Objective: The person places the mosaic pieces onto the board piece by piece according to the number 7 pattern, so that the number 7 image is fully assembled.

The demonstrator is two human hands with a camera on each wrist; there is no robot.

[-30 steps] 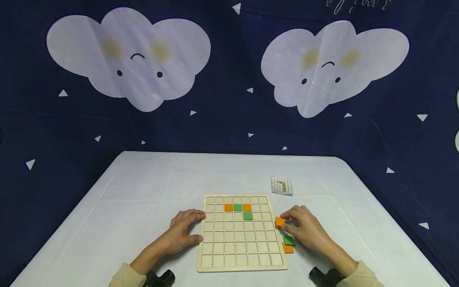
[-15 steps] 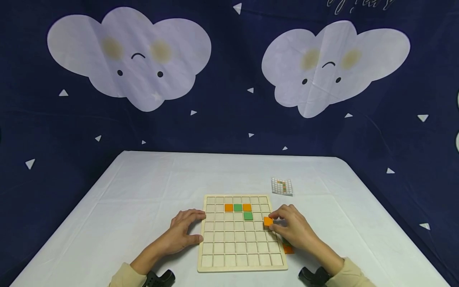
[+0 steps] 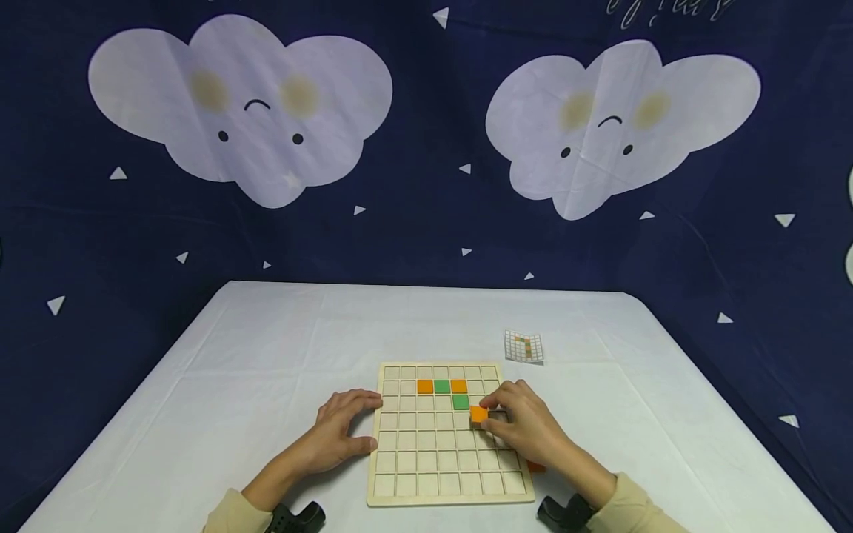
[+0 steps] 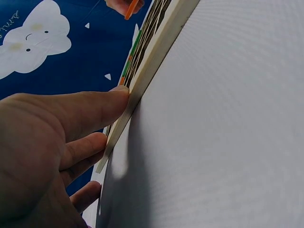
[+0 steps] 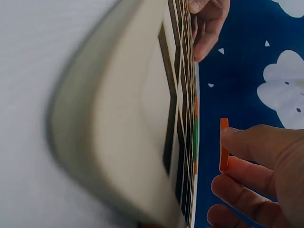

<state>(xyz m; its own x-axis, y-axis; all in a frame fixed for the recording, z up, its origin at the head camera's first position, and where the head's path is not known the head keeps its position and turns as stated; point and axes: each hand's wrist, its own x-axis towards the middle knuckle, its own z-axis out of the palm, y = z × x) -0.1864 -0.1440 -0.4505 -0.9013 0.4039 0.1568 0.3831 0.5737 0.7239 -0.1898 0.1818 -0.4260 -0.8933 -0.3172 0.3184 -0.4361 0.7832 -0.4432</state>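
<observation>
My right hand [image 3: 523,426] pinches an orange square tile [image 3: 478,416] between thumb and fingers, over the right part of a wooden grid board [image 3: 426,497]. In the right wrist view the held tile [image 5: 224,145] stands apart from the board's surface. My left hand [image 3: 340,433] rests against the board's left edge, its thumb and fingertips touching the rim, as the left wrist view also shows. Set in the grid are an orange tile [image 3: 425,386], a green tile [image 3: 442,386], another orange tile [image 3: 458,386] in one row, and a green tile [image 3: 460,402] below the last.
Behind the board's right corner lies a small printed pattern card [image 3: 523,347]. An orange tile [image 3: 536,467] shows partly from under my right wrist, beside the board. White cloth covers the table [image 3: 200,414], and a dark blue cloud-printed curtain hangs behind it.
My right hand has carried the orange tile leftward from beside the board to above its grid. The green tile beside the board is now hidden by the hand. My left hand stays put.
</observation>
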